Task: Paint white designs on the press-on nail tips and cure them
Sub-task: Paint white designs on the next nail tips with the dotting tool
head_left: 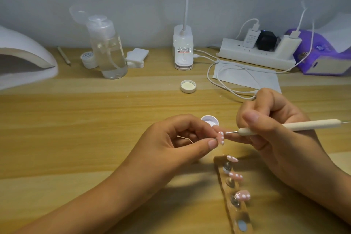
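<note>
— Halfway along, by the look of it? Left hand (182,138) pinching one pink nail tip (278,138) between thumb and fingertips, held just above the desk (95,119).

— More than half, at a guess. Right hand (269,127) closed round a cream dotting tool (288,126) in a pen grip, metal point touching or nearly touching the held tip. Several white dots on that tip already.

— And the others?

— Three more dotted tips (235,176) standing on a wooden holder strip (235,213) near the right wrist. Lowest station on the strip bare, showing only a pale pad; probably the held tip's place.

— Curing done?

— Cannot tell from here. Nail lamp (26,59) sitting at the far left, mouth empty as far as visible, well apart from the holder. Likely still to come: finishing these dots, returning the tip, then curing.

— Paint?

— Small open pot (209,120) of white just behind the fingers, its lid (188,86) lying upside down further back.

— Surroundings?

— Pale wood-grain desk against a plain grey wall. Clear pump bottle (107,51), small white jar (88,60), stack of cotton pads (136,57), a pencil-like stick (64,56), clip lamp base (183,49), power strip (258,51) with chargers and trailing white cables, a sheet of paper (247,76), purple tissue pack (321,53) at the right.
</note>
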Demonstrator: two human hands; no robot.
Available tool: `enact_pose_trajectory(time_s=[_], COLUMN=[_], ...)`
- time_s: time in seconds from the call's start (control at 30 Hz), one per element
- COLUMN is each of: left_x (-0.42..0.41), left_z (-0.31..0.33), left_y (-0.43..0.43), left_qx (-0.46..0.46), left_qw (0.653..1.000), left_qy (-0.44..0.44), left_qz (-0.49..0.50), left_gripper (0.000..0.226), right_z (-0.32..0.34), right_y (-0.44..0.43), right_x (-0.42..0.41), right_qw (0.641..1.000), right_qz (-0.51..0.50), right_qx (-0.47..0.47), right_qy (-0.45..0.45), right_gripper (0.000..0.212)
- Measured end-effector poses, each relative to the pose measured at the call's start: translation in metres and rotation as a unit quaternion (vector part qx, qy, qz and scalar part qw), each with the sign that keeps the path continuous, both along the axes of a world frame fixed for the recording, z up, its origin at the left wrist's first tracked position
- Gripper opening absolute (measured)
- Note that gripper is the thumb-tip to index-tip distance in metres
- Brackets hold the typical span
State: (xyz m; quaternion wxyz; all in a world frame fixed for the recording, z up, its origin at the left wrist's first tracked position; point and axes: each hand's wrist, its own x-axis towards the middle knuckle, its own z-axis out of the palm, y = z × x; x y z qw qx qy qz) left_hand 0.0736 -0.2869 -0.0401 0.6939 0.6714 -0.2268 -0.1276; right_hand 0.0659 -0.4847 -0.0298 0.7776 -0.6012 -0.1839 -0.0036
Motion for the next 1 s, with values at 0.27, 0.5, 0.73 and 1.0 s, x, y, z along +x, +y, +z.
enact_pose_trajectory(time_s=[0.27, 0.5, 0.73, 1.0], left_x=[0.0002, 0.0004, 0.0003, 0.0], left_z=[0.0, 0.0002, 0.0012, 0.0011], left_y=[0.0006, -0.0003, -0.0006, -0.0002], left_qx=[0.008, 0.008, 0.013, 0.018], left_qw=[1.0, 1.0, 1.0, 1.0], left_qy=[0.0, 0.012, 0.01, 0.008], left_qz=[-0.007, -0.004, 0.005, 0.006], left_gripper=[0.007, 0.008, 0.009, 0.008], right_z=[-0.0016, -0.0027, -0.0029, -0.0015], right_y=[-0.0008, -0.0007, -0.0001, 0.0003], right_x=[0.0002, 0.0003, -0.0004, -0.001], right_qw=[0.999, 0.999, 0.999, 0.999], right_qz=[-0.003, 0.003, 0.004, 0.01], right_qx=[-0.038, -0.042, -0.052, -0.042], right_qy=[-0.008, -0.011, -0.007, -0.009], right_gripper=[0.026, 0.03, 0.032, 0.03])
